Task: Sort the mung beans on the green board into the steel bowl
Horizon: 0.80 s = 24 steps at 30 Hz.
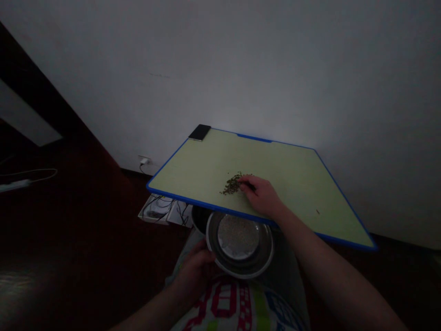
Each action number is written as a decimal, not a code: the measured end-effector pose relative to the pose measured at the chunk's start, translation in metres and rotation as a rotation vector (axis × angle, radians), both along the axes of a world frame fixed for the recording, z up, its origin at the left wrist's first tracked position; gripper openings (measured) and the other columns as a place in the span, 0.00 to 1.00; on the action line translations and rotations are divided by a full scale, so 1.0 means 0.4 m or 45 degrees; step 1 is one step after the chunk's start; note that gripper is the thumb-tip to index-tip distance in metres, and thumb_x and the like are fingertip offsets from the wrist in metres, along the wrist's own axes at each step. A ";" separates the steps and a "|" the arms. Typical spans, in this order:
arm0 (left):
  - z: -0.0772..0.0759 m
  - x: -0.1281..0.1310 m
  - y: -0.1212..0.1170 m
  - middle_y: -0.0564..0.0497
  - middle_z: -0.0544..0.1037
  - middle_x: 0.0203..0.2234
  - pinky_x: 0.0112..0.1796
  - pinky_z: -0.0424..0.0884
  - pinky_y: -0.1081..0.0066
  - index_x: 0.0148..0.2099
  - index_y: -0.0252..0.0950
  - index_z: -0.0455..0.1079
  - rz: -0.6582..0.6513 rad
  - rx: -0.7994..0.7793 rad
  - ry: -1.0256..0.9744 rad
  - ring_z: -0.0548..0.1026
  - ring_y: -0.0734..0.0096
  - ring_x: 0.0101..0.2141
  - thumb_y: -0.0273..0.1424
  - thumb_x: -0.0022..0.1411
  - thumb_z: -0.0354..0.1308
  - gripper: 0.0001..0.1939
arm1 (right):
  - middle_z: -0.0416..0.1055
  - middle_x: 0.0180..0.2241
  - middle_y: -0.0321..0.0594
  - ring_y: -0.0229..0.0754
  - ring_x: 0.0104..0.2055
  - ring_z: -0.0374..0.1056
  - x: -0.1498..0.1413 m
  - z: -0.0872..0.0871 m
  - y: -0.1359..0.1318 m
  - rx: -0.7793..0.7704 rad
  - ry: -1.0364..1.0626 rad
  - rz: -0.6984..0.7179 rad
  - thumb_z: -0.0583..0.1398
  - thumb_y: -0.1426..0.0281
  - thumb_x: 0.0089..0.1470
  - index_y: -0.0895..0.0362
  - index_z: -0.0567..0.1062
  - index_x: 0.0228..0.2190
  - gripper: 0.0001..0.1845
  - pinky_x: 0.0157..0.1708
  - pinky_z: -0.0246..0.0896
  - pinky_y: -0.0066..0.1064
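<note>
A: What does the right hand (262, 196) rest on?

B: It lies palm down on the pale green tabletop (292, 184), which has a blue rim. Its fingers (246, 184) are loosely curled and close together, their tips touching the right edge of a small heap of grain (233, 184). Whether any grains are pinched between them cannot be told; the light is dim and the heap is small.

A: And where does the heap lie?

B: On the tabletop, somewhat left of its middle and near the front edge. One stray speck (317, 212) lies well apart, toward the right corner.

A: The left hand (195, 271)?

B: It is below the tabletop's front edge, over the person's lap. Its fingers are closed around the left rim of a round steel bowl (240, 246), gripping it. The bowl is tilted toward the camera, its far rim tucked just under the tabletop's edge, directly below the heap. A pale layer of grain covers the bowl's bottom.

A: Other items?

B: A dark phone (200, 132) lies on the far left corner of the tabletop, beside the white wall (241, 64). A wall plug (144, 161) and a tangle of cables (161, 209) sit on the floor below.
</note>
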<state>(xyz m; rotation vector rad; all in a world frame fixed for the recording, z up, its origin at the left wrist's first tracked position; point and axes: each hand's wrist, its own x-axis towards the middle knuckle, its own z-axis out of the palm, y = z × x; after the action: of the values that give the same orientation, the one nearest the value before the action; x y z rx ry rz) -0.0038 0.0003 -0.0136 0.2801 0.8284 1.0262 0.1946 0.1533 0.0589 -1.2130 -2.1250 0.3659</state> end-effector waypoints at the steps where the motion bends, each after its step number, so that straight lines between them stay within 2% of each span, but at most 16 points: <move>1: -0.001 0.000 0.000 0.44 0.85 0.35 0.38 0.77 0.56 0.42 0.35 0.76 0.003 -0.003 -0.001 0.81 0.52 0.36 0.24 0.42 0.61 0.20 | 0.79 0.37 0.43 0.44 0.38 0.74 0.002 0.000 -0.002 0.003 -0.004 0.002 0.56 0.72 0.57 0.55 0.78 0.40 0.12 0.41 0.67 0.37; 11: -0.003 -0.001 0.000 0.44 0.84 0.36 0.39 0.76 0.58 0.43 0.35 0.77 0.010 0.028 -0.001 0.80 0.52 0.38 0.23 0.44 0.61 0.20 | 0.79 0.38 0.45 0.45 0.38 0.74 0.004 -0.006 0.000 -0.009 -0.034 -0.047 0.56 0.73 0.57 0.57 0.78 0.42 0.13 0.41 0.67 0.38; 18: 0.000 -0.001 0.001 0.44 0.85 0.35 0.38 0.76 0.59 0.42 0.34 0.77 0.029 0.000 -0.002 0.80 0.55 0.36 0.22 0.42 0.60 0.21 | 0.79 0.37 0.43 0.44 0.38 0.74 -0.002 0.000 -0.003 -0.015 -0.024 0.011 0.56 0.73 0.57 0.56 0.78 0.41 0.12 0.41 0.67 0.37; 24: -0.001 -0.002 -0.004 0.44 0.85 0.37 0.38 0.77 0.57 0.48 0.35 0.75 0.000 -0.004 0.002 0.81 0.54 0.37 0.22 0.44 0.60 0.25 | 0.80 0.38 0.44 0.44 0.39 0.75 -0.002 -0.001 -0.007 -0.017 -0.010 0.059 0.57 0.74 0.57 0.57 0.78 0.41 0.12 0.42 0.67 0.35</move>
<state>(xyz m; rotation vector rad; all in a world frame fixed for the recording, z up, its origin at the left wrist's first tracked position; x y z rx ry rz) -0.0047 -0.0012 -0.0141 0.2785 0.8310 1.0247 0.1939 0.1505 0.0584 -1.1757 -2.1634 0.3971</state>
